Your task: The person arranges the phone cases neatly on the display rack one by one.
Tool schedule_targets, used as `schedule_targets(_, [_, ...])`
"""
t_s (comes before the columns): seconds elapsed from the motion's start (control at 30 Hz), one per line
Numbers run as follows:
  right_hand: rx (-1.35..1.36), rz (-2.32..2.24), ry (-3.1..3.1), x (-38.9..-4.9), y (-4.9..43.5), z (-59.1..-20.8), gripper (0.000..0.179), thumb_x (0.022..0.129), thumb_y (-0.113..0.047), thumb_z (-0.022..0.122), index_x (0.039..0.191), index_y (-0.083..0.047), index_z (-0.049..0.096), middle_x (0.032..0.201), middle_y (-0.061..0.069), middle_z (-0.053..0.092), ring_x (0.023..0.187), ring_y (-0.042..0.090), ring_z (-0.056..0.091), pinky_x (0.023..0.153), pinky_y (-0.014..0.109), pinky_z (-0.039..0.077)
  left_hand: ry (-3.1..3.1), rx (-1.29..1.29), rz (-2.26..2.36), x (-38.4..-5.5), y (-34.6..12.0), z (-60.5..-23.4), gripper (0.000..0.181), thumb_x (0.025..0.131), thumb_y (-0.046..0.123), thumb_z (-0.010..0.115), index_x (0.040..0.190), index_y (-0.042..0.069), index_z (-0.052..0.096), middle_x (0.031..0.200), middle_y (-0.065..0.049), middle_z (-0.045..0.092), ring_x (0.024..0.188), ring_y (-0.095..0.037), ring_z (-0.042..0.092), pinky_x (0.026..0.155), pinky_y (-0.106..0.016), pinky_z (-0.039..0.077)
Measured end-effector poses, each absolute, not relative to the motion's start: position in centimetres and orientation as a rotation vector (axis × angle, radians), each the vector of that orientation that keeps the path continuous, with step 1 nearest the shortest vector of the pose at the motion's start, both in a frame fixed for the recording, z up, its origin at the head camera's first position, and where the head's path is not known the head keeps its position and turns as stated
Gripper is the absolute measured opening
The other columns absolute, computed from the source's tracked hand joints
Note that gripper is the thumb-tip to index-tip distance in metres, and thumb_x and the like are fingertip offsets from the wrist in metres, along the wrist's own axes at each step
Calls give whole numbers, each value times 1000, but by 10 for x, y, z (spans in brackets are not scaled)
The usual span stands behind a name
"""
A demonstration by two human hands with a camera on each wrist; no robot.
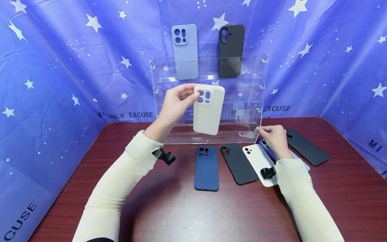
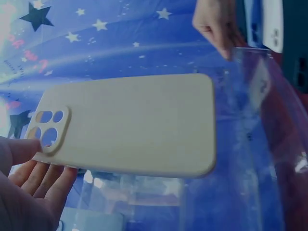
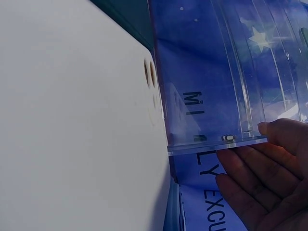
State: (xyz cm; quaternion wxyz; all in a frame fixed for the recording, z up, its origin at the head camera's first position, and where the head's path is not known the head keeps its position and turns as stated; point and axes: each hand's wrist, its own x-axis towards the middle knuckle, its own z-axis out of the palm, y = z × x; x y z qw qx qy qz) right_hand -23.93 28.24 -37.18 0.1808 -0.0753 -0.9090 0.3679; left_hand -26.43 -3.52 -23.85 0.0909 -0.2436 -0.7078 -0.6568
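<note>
Starry blue curtain behind, dark red table below, and look at that left hand, thumb in front, pinching the cream phone case by its camera corner, out before the clear stand! Across it, the right hand pinches the stand's side edge; a firm hold there should stop any sliding. Light fingers suit the case, its lower edge best guided clear of the shelf lips, with the navy case lying just in front of the stand
</note>
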Motion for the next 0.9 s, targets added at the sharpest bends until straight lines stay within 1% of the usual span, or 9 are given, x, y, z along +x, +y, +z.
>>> schedule_targets(0.07, [-211, 1045, -2565, -240, 283, -372, 33, 91, -29, 61, 104, 0, 71, 103, 21, 67, 95, 35, 55, 76, 40, 42, -2050, -717, -1985, -268, -29, -231, 27, 88, 4, 65, 114, -5, 63, 103, -18, 69, 85, -16, 67, 74, -25, 55])
schedule_targets(0.17, [-224, 1033, -2571, -240, 284, -372, 33, 91, -30, 61, 104, -1, 72, 103, 20, 68, 88, 30, 55, 66, 32, 41, -2000, -675, -2060, -275, -20, -220, 27, 87, 4, 66, 113, -3, 64, 101, -14, 71, 83, -11, 66, 74, -25, 56])
schedule_targets(0.23, [-229, 1024, -2573, -239, 284, -373, 33, 91, -31, 62, 103, -2, 72, 102, 19, 68, 86, 29, 55, 64, 29, 40, -1962, -647, -2118, -280, -14, -212, 27, 86, 3, 66, 113, -3, 64, 101, -12, 71, 83, -10, 66, 74, -25, 56])
schedule_targets(0.37, [-223, 1009, -2576, -239, 285, -373, 33, 91, -31, 62, 102, -2, 72, 100, 19, 69, 76, 26, 54, 59, 28, 40, -1872, -616, -2185, -289, -4, -198, 26, 86, 1, 65, 111, -4, 64, 101, -12, 71, 83, -10, 65, 72, -24, 56])
schedule_targets(0.43, [-218, 1003, -2575, -239, 285, -374, 33, 91, -31, 62, 102, -2, 72, 100, 19, 69, 74, 24, 53, 59, 28, 40, -1827, -601, -2215, -294, 0, -192, 26, 86, 0, 65, 112, -4, 64, 105, -15, 70, 85, -12, 66, 71, -24, 55])
schedule_targets(0.5, [-220, 1006, -2576, -239, 285, -375, 32, 91, -31, 62, 102, -2, 73, 100, 19, 69, 72, 23, 52, 57, 27, 39, -1794, -569, -2233, -299, 4, -186, 26, 86, 1, 65, 113, -3, 64, 107, -15, 69, 87, -13, 66, 71, -24, 55])
schedule_targets(0.63, [-228, 1024, -2578, -239, 285, -375, 33, 92, -31, 61, 103, -2, 72, 102, 19, 68, 80, 27, 57, 60, 28, 40, -1719, -501, -2306, -310, 14, -174, 30, 86, 0, 65, 117, 0, 62, 111, -13, 68, 92, -15, 66, 72, -24, 55])
schedule_targets(0.77, [-231, 1047, -2573, -239, 285, -375, 34, 92, -31, 60, 105, -1, 71, 104, 20, 68, 97, 32, 59, 65, 30, 42, -1621, -474, -2368, -322, 24, -165, 32, 87, 0, 64, 118, -1, 62, 112, -13, 68, 86, -13, 66, 66, -22, 53])
schedule_targets(0.9, [-235, 1047, -2574, -240, 284, -373, 34, 92, -31, 61, 105, -1, 71, 104, 20, 68, 94, 32, 58, 64, 30, 42, -1530, -470, -2386, -332, 32, -160, 31, 86, -2, 64, 117, -3, 61, 112, -15, 67, 83, -11, 64, 63, -20, 51])
